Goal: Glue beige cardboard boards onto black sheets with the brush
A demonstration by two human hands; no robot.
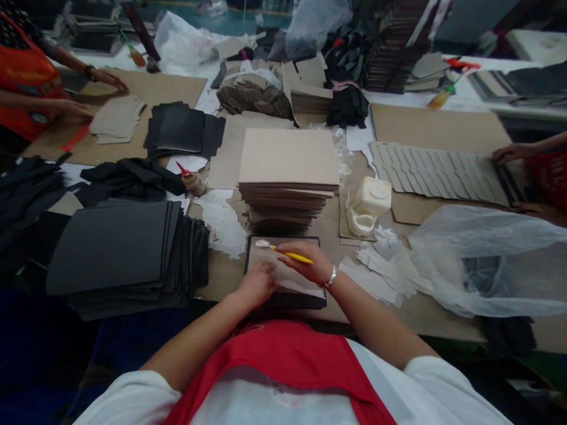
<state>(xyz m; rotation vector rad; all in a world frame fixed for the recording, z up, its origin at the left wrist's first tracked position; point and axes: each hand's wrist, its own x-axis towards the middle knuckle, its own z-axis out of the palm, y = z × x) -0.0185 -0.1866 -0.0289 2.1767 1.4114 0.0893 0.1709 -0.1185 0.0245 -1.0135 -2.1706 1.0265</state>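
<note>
My right hand (309, 261) is closed around a small brush with a yellow handle (298, 257). White paste coats its tip (263, 244), which is just over a beige sheet (290, 276). Beneath the sheet lies a dark panel (297, 299), its black border showing around the edges. My left hand (259, 284) rests on the sheet's left side with the fingers curled in; whatever they may pinch is hidden. Directly beyond the panel rises a tall stack of beige boards (288, 159).
Left stands a stack of black panels (111, 251); a glue bottle (191, 179) is behind it. A white plastic container (370, 202), paper scraps (384, 271) and a clear plastic bag (496, 259) lie right. Co-workers' hands (106, 79) handle pieces at both sides.
</note>
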